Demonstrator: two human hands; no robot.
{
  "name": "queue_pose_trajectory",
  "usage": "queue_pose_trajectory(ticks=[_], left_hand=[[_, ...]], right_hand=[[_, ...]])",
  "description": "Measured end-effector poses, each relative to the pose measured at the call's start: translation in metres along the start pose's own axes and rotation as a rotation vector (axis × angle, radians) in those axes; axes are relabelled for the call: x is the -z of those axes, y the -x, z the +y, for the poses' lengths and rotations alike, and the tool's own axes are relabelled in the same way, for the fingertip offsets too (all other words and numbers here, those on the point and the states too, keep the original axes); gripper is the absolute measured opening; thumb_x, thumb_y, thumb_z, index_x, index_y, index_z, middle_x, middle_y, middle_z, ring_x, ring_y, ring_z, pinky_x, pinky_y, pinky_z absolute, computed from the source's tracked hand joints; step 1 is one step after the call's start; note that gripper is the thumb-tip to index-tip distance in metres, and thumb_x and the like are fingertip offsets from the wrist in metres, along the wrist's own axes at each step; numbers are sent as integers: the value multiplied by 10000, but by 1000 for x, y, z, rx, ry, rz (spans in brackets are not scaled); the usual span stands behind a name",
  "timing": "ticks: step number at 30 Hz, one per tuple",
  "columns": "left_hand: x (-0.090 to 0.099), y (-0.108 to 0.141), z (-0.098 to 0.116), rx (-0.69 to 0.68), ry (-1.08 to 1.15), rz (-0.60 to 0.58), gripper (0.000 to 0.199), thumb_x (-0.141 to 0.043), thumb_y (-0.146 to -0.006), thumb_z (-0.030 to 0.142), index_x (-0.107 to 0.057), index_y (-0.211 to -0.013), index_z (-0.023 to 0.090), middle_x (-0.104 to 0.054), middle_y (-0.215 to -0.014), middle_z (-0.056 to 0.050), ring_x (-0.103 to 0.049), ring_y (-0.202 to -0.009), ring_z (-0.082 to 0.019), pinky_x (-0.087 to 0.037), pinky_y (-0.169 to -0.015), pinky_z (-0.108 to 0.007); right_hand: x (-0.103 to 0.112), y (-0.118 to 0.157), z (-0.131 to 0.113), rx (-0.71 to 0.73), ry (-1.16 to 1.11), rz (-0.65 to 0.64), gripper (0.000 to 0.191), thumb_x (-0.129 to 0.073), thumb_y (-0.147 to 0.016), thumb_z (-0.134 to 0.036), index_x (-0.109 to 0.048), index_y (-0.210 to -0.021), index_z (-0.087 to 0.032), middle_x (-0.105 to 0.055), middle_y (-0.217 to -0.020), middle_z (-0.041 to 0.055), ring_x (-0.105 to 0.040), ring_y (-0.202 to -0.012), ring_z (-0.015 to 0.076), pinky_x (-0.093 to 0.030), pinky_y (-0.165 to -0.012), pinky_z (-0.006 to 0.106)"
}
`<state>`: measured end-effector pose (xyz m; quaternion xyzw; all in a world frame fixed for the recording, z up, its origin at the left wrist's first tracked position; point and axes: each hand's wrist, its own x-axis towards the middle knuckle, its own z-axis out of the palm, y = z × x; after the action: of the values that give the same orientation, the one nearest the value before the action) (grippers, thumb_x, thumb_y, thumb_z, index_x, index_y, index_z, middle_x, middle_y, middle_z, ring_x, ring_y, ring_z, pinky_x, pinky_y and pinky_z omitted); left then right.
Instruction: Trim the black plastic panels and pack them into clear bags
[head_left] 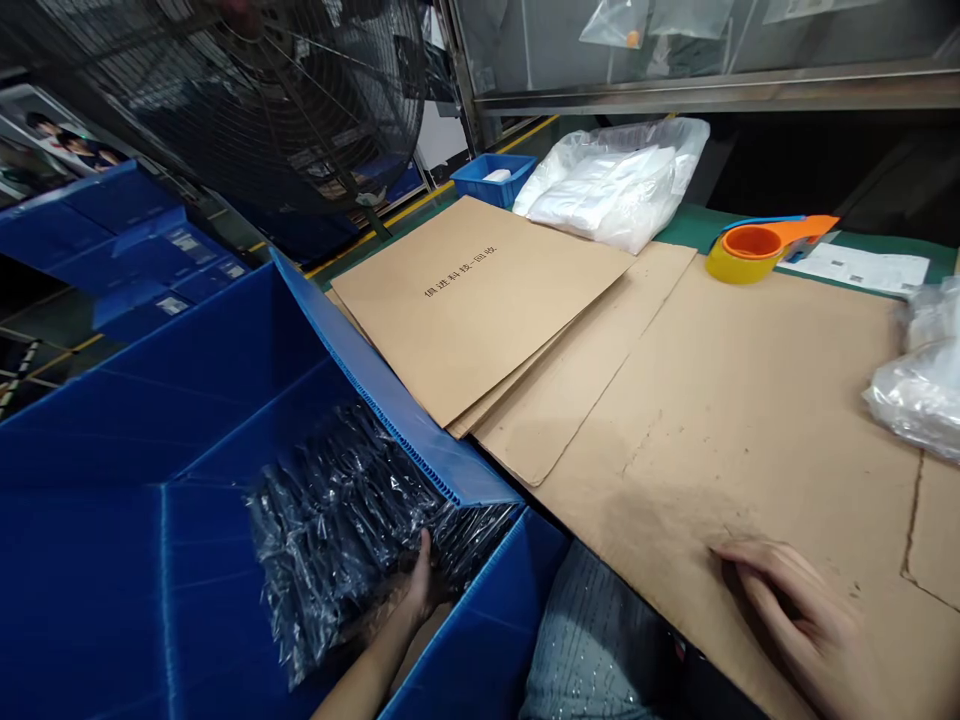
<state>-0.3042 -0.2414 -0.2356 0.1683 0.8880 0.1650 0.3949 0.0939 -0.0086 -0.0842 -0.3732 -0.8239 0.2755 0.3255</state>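
My left hand (418, 585) reaches up at the lower middle and grips a bundle of dark items in clear plastic wrap (341, 525). The bundle sits at the edge of a blue corrugated plastic bin (180, 560), against its raised flap (382, 400). The items inside the wrap are too blurred to identify. My right hand (795, 625) lies on a large brown cardboard sheet (720, 400), fingers slightly curled, holding nothing. A stack of cardboard sheets with printed Chinese text (465, 300) lies farther up the table.
A wire-guarded fan (277, 100) stands at the upper left. Beyond the cardboard are a small blue crate (495, 178), a white-filled plastic bag (611, 185), an orange and yellow tape dispenser (757, 248), papers (855, 268), and clear plastic bags (919, 385). More blue bins (120, 240) stand left.
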Motion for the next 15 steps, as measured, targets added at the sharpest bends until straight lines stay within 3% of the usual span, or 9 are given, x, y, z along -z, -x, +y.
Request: queue_pose_trajectory(ticks=[4,7,9,12,15], left_hand=[[19,12,7,205,144,-29,971,173,-836,664,-324,-1432,80,-514,-1334,-272,-625,-1110,-304,-558,-699,-400],[36,27,14,231,169,-3,856,9,-883,682,-207,-1475,103,-395,-1445,-262,-564,-1200,-316,-550,-748,-430],[48,41,21,188,155,24,788,-100,-902,653,-269,-1458,121,-403,-1459,-213,-503,-1268,-309,-508,-879,-467],[65,66,34,38,2,144,724,-334,-834,657,-507,-1306,136,-519,-1378,-172,-425,-1324,-343,-348,-1074,-504],[71,98,52,-167,-257,318,587,-463,-736,705,-682,-1004,231,-697,-1071,-145,-595,-1077,-410,-427,-968,-544]], right_hand=[[2,1,-1,18,-18,0,181,-507,-915,-293,-686,-934,-269,-710,-908,32,-699,-820,186,-587,-700,256],[4,5,0,34,-9,6,185,-504,-923,-298,-680,-969,-261,-713,-939,35,-701,-851,183,-589,-725,241],[5,6,1,52,10,25,183,-505,-925,-298,-668,-1000,-267,-713,-959,23,-703,-864,167,-584,-742,215],[6,7,3,55,58,78,190,-503,-923,-297,-653,-1036,-274,-714,-984,11,-705,-874,157,-580,-746,193],[10,9,8,48,91,138,199,-497,-922,-295,-643,-1055,-272,-713,-1001,9,-709,-870,159,-583,-733,189]])
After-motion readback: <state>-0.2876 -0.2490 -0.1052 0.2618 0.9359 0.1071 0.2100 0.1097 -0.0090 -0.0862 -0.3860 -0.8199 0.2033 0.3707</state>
